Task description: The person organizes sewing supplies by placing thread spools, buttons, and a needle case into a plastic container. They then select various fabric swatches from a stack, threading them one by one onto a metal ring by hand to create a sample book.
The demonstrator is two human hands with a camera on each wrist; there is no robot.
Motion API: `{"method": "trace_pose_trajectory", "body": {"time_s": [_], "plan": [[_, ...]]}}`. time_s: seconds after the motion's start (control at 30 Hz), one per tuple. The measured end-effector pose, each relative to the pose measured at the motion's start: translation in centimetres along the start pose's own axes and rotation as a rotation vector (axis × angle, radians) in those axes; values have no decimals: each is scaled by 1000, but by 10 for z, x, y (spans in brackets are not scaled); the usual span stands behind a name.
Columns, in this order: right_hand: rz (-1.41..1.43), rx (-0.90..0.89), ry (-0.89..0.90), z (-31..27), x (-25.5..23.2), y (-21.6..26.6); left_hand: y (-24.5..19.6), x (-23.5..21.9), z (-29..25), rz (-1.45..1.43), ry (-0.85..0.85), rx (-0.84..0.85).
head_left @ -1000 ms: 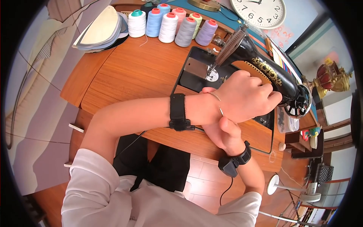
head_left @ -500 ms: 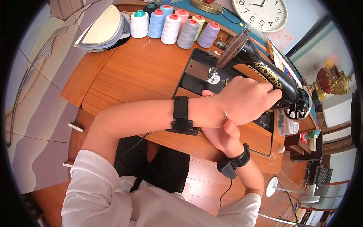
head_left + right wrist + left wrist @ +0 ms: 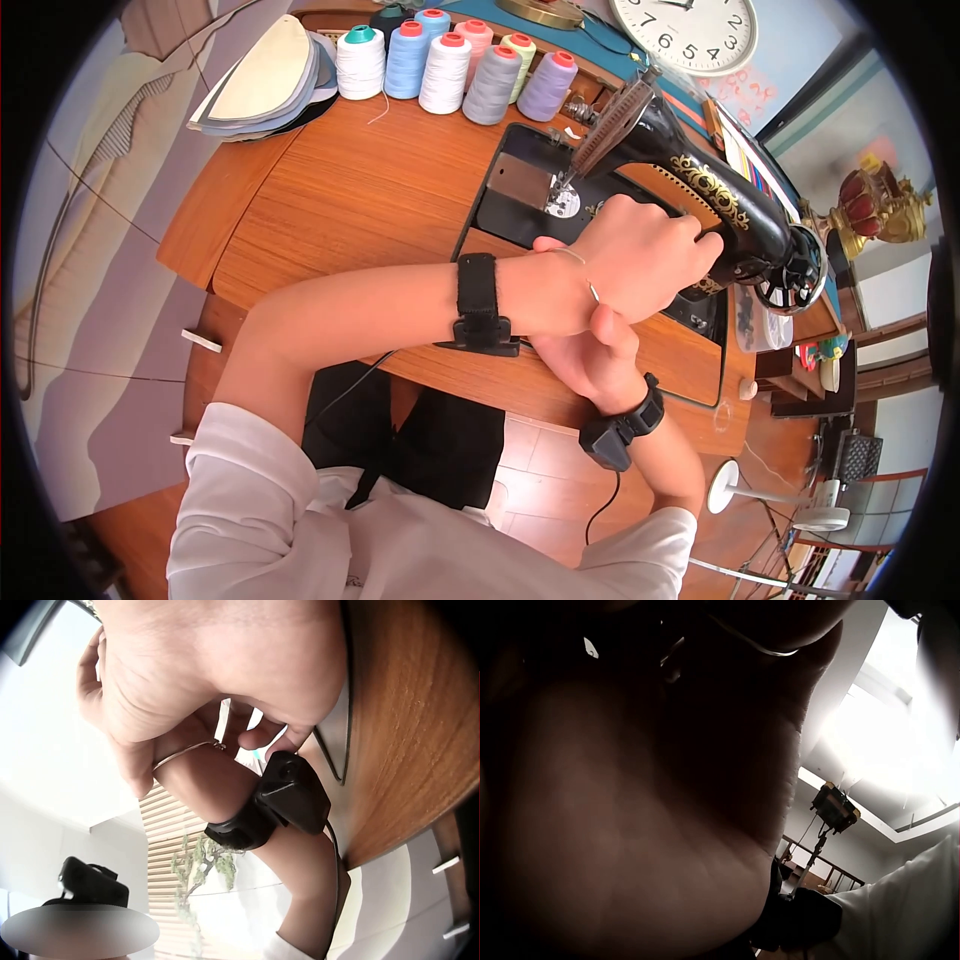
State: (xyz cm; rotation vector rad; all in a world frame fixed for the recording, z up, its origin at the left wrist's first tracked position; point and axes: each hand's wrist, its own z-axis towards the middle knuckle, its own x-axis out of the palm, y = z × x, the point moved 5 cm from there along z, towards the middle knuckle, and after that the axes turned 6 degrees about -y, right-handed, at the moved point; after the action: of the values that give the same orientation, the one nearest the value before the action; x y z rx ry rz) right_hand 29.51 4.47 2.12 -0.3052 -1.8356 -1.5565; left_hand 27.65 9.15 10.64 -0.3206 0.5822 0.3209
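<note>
Right hand (image 3: 590, 362) wraps the left wrist (image 3: 535, 290) from below, its thumb at the slim bracelet (image 3: 594, 293) just above it. Left hand (image 3: 650, 255) bends its fingers downward, tips hidden; I cannot tell whether they pinch anything. Pressing too hard with that thumb might bend the bracelet; swinging both 2 hands forward could knock knuckles on the sewing machine (image 3: 690, 170) beyond them.

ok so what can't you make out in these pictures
Left hand: palm side turned away, head view; left wrist view too shadowed to tell.
Right hand: partly hidden by the left wrist, head view.
Clock: top cut off by head view's upper edge.
Dark spool: mostly behind nearer spools, head view.
Shirt print: too small to read, head view.
</note>
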Motion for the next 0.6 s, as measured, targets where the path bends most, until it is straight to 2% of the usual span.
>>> {"method": "trace_pose_trajectory", "body": {"time_s": [0.2, 0.27, 0.43, 0.6], "plan": [[-16, -94, 8, 3, 5, 4, 3, -4, 1, -173, -73, -55], [13, -77, 2, 3, 5, 5, 5, -2, 2, -198, -85, -65], [48, -82, -20, 6, -4, 6, 15, 8, 0, -242, -34, -157], [56, -69, -45, 6, -3, 5, 14, 9, -1, -267, -1, -150]]}}
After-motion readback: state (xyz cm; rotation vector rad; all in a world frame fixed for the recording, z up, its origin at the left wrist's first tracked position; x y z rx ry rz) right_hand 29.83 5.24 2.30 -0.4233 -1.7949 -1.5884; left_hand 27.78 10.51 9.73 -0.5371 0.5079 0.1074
